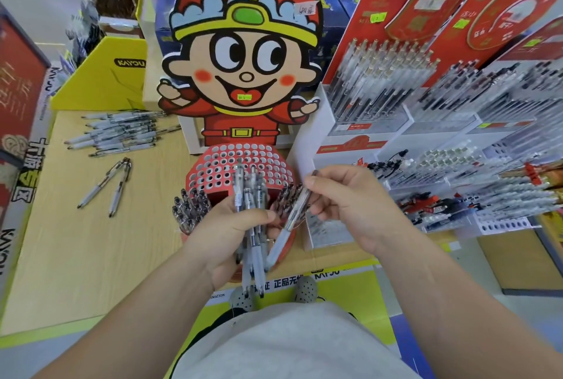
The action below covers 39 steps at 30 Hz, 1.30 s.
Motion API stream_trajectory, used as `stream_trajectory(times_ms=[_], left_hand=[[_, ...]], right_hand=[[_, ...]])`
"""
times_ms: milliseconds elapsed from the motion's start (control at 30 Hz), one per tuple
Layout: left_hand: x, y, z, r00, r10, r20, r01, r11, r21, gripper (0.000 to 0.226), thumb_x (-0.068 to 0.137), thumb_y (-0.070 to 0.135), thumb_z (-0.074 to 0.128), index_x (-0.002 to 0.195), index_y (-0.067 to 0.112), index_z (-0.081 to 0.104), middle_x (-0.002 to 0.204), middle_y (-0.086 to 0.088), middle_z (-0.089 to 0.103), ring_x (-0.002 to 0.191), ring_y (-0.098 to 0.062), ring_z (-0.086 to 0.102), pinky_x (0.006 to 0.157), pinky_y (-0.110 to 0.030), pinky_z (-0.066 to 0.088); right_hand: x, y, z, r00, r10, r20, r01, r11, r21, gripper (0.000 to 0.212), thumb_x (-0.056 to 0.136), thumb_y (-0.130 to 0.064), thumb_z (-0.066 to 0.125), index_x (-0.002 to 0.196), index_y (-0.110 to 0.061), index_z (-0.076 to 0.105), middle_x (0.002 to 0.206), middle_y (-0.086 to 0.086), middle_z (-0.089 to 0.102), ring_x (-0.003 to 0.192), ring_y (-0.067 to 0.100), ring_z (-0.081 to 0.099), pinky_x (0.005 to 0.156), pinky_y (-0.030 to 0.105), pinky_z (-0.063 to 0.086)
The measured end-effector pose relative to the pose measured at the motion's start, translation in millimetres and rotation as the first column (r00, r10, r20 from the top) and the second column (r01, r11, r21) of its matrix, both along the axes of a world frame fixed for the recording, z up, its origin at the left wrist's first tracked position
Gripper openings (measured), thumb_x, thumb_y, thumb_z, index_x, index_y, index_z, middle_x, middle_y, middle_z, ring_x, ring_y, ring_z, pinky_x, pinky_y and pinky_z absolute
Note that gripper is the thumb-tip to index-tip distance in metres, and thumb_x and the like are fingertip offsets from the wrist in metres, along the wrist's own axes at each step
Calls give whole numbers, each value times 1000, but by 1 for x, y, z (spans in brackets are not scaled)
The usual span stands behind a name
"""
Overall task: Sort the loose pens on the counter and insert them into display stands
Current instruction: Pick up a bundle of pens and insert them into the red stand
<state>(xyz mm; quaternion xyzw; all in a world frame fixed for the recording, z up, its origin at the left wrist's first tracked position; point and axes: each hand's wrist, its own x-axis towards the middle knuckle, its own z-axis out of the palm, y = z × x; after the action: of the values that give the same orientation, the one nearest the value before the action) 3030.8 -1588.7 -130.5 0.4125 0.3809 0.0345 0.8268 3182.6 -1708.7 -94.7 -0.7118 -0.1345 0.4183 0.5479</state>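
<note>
Pale wood-grain counter point(91, 256) stretched ahead of the person, and nearest to them both hands met just above its front edge. The left hand point(225, 226) had its fingers curled round a bundle of pens point(247, 186), clip ends up and tips hanging below the palm. The right hand point(350, 205) pinched a single pen point(292, 220) near its top between thumb and fingertips. That pen slanted down toward the bundle, though whether it touched the bundle could not be told.

Just behind the hands stood the red stand point(237, 162), a dome pierced with rows of holes. Dark-capped pens filled a left cluster point(190, 211) and a right cluster point(289, 194) low on it, while most holes across the upper rows showed white and vacant.

Farther off to the left a pair of pens point(106, 186) lay on the counter, and beyond them a loose pile of pens point(118, 135) lay near a yellow box point(103, 83). At the back rose a cartoon cut-out point(243, 74), with clear racks point(426, 98) packed with pens to its right.

By my reading the job was under way but far from done. A handful was in hand, the pair and the pile were not yet placed, and many holes were open.
</note>
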Motion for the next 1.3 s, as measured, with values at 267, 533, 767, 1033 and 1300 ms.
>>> stream_trajectory(times_ms=[267,533,767,1033,1300], left_hand=[[-10,13,-12,991,130,-40,-133,988,-76,21,89,1,69,105,10,59,79,-9,69,63,-21,65,64,-37,58],[-7,12,-13,993,114,-30,-116,990,-84,23,89,3,70,108,9,59,83,-10,69,64,-21,66,62,-36,59],[-5,12,-16,988,146,-52,-150,986,-79,22,89,2,70,107,8,60,82,-11,70,63,-22,66,61,-35,59],[-9,13,-20,985,163,-51,-166,984,-70,21,88,3,71,105,9,61,83,-11,71,65,-22,68,62,-35,60],[-11,13,-20,985,166,-51,-170,983,-70,24,88,3,72,109,8,60,84,-11,71,66,-21,68,63,-37,58]], right_hand=[[22,-20,-6,931,-123,345,133,991,-5,8,90,-6,71,83,-4,70,70,20,65,57,19,64,53,26,52],[5,-22,-46,746,148,649,2,975,-224,10,86,-19,78,84,-27,72,70,-7,66,64,8,63,64,22,54],[-3,-17,-56,619,290,730,-58,943,-326,7,85,-23,79,89,-19,75,68,-20,60,64,2,60,66,26,54],[-6,-15,-60,559,326,762,-77,936,-345,8,85,-24,78,89,-17,74,71,-14,63,67,6,63,69,32,57],[-4,-17,-75,602,372,707,-93,912,-400,14,83,-28,81,94,-21,78,77,-8,71,72,10,65,71,37,57]])
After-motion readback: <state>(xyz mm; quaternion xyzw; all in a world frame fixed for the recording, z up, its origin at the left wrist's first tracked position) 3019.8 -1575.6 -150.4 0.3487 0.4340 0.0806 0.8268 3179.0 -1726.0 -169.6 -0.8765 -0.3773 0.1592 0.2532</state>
